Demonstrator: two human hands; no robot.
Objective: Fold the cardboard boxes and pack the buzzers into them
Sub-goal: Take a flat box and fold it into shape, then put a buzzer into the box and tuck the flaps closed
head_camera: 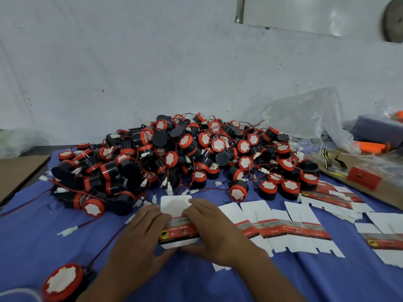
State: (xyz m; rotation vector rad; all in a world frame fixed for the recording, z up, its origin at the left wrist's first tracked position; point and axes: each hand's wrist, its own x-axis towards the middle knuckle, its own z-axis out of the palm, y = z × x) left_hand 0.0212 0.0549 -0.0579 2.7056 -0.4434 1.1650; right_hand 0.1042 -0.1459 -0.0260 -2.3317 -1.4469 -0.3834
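Observation:
A small red and white cardboard box lies on the blue cloth right in front of me, its white flap pointing away. My left hand grips its left side and my right hand grips its right side, thumbs at the near edge. Behind the box rises a big pile of black and red buzzers with red wires and white plugs. One buzzer lies alone at the near left. Flat unfolded boxes fan out to the right of my hands.
More flat boxes lie at the right by a brown cardboard sheet. A clear plastic bag and orange-handled items sit at the back right. Another cardboard sheet lies at the left. A white wall stands behind.

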